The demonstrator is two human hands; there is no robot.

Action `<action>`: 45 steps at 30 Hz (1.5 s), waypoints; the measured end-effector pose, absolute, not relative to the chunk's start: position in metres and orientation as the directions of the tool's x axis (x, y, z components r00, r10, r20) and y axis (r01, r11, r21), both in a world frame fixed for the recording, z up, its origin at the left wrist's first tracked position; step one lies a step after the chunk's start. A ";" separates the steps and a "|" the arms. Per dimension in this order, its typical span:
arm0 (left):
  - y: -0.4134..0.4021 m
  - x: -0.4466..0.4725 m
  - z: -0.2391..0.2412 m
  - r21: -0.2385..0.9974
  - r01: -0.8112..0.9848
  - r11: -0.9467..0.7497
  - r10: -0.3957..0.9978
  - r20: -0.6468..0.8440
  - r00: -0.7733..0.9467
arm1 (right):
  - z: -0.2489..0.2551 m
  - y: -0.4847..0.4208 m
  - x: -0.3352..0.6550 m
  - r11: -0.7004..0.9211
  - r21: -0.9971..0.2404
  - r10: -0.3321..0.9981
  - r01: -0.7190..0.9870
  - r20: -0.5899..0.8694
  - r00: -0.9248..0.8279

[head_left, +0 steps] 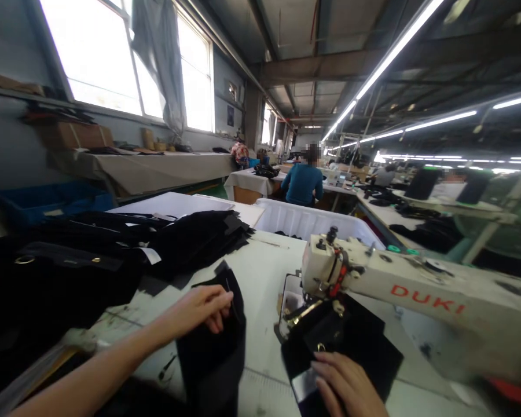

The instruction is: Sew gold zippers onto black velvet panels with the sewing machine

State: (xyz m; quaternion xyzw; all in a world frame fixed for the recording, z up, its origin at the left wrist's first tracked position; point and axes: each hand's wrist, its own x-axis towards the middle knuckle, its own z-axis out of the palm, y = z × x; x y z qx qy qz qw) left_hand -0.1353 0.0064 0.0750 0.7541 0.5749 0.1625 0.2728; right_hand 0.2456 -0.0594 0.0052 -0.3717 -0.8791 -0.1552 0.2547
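My left hand (209, 310) pinches the upper part of a black fabric piece (215, 359), which hangs toward the table's front edge. In front of the sewing machine (373, 278), my right hand (349, 382) rests with its fingers laid on another black fabric piece (364, 341). That piece has a gold-coloured metal ring (320, 347) and a white label (303, 384) near my fingertips. Its far edge reaches under the machine's head, where the needle area is partly hidden. My right thumb is out of sight.
A pile of black fabric pieces (191, 237) covers the table's left side, some with rings and labels. Behind the table stands a white plastic bin (316, 219). Blue crates (52, 202) are at far left. A person in a blue top (303, 182) sits farther back.
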 end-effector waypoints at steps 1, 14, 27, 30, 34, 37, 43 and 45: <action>-0.011 -0.123 0.067 0.606 0.753 -0.256 0.933 -0.050 0.357 | 0.005 -0.067 0.229 0.663 0.030 0.615 0.748 0.548 -0.567; -0.064 -0.128 -0.006 0.135 0.834 -0.535 0.823 0.308 0.478 | 0.010 -0.152 0.175 0.156 -0.568 0.944 0.808 0.326 0.047; -0.065 -0.140 -0.009 0.191 0.835 -0.516 0.844 0.280 0.458 | -0.035 -0.183 0.156 -0.298 -0.954 0.954 0.019 -0.298 0.013; -0.066 -0.138 -0.006 0.215 0.837 -0.504 0.853 0.277 0.442 | -0.027 -0.180 0.137 -0.378 -0.836 0.922 -0.399 -0.378 -0.082; -0.070 -0.135 -0.005 0.311 0.859 -0.407 0.901 0.293 0.321 | -0.018 -0.181 0.122 -0.375 -0.764 0.901 -0.525 -0.434 -0.012; -0.074 -0.132 -0.004 0.383 0.871 -0.308 0.926 0.333 0.181 | -0.016 -0.183 0.117 -0.365 -0.749 0.899 -0.552 -0.439 0.001; -0.081 -0.125 0.000 0.420 0.858 -0.295 0.922 0.361 0.140 | -0.012 -0.182 0.114 -0.378 -0.661 0.863 -0.648 -0.504 0.011; -0.082 -0.124 0.000 0.417 0.860 -0.294 0.924 0.354 0.144 | -0.010 -0.182 0.112 -0.379 -0.641 0.854 -0.668 -0.520 0.015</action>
